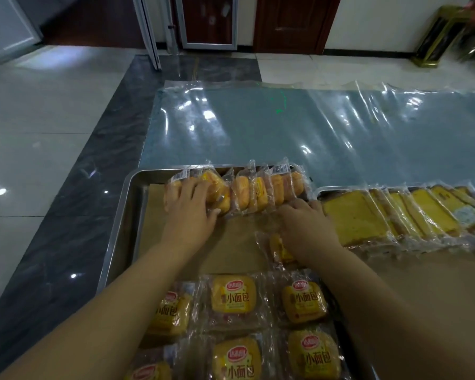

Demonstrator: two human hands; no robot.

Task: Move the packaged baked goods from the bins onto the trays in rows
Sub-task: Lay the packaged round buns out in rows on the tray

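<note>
I judge we're early — one row of packaged buns (247, 190) stands along the tray (126, 198)'s far edge. My left hand (189, 212) lies spread on its end, my right hand (307, 229) flat by it; most paper is bare.

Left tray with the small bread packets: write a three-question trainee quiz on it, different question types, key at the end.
1. True or false: the row of packets at the far edge of the left tray stands on edge, overlapping.
2. Multiple choice: the left hand rests on A) the row's left end, B) the cake slices on the right tray, C) the plastic sheet.
3. Fill in: the tray is lined with brown ____.

Key: 1 true. 2 A. 3 paper. Note: the right hand lies at the row's right end, over a loose packet; its grip is not clear.
</note>
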